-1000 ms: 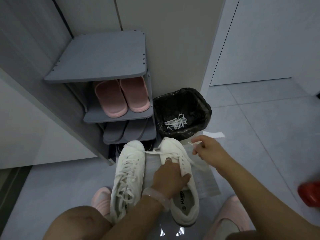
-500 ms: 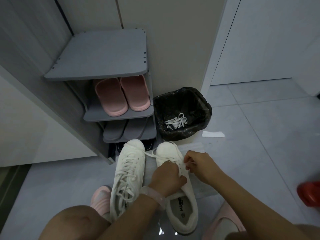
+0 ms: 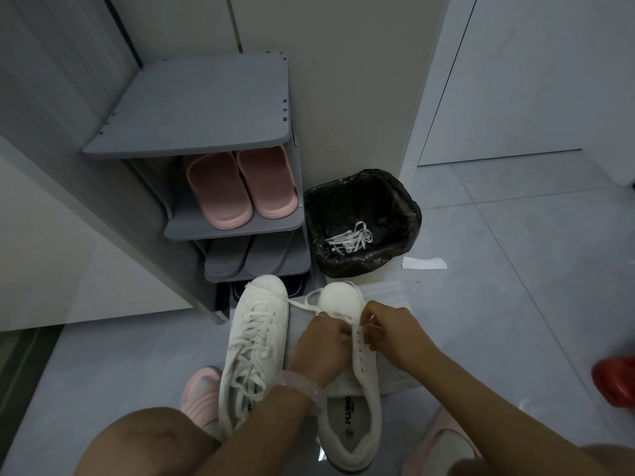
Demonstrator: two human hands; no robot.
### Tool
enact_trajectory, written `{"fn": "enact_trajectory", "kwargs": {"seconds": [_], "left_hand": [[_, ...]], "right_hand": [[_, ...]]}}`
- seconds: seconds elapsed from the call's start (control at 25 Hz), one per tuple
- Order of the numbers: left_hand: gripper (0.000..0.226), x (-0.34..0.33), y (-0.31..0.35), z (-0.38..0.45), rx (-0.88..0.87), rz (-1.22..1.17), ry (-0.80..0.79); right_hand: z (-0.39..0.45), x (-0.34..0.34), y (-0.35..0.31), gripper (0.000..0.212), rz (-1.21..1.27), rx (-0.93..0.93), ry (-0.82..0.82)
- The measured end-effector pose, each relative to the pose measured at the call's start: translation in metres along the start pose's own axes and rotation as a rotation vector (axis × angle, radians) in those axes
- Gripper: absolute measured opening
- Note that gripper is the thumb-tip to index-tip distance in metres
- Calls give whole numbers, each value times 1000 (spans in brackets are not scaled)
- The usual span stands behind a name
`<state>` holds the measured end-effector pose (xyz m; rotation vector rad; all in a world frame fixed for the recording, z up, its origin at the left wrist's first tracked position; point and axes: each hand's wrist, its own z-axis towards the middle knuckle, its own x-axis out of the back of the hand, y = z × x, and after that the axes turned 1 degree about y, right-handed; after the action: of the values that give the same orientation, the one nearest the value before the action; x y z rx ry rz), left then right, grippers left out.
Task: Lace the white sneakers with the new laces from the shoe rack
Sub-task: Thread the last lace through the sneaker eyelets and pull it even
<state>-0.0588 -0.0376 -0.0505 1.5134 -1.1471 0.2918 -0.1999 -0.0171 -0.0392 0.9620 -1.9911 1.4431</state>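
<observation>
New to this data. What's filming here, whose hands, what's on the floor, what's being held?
No robot: a person wears one wide-angle camera on the head, looking down at their own bare hands. The person's knee and arms fill the bottom of the picture. On the floor stand two white sneakers: the left sneaker is already laced, the right sneaker only near the toe. The left hand and right hand each pinch the new lace over its eyelets. Behind stand a grey shoe rack with pink slippers, and a black-lined bin with a bundle of white laces inside.
</observation>
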Motion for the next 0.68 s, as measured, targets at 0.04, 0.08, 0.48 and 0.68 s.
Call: {"fn": "enact_trajectory", "kwargs": {"seconds": [0.04,0.08,0.48,0.68], "left_hand": [[25,-3,0,-1,6,-30,19],[24,-5,1,-1,15,-55,48],[23,-8,4,-2,93,-131,134],[27,-8,3,-4,92,-107,115]], "right_hand": [[-1,-2,0,8,45,-30,16],[-2,-3,1,11,104,-71,44],[-6,-3,-6,9,-336,64,57],[-6,-5,-15,30,-553,198,-36]]}}
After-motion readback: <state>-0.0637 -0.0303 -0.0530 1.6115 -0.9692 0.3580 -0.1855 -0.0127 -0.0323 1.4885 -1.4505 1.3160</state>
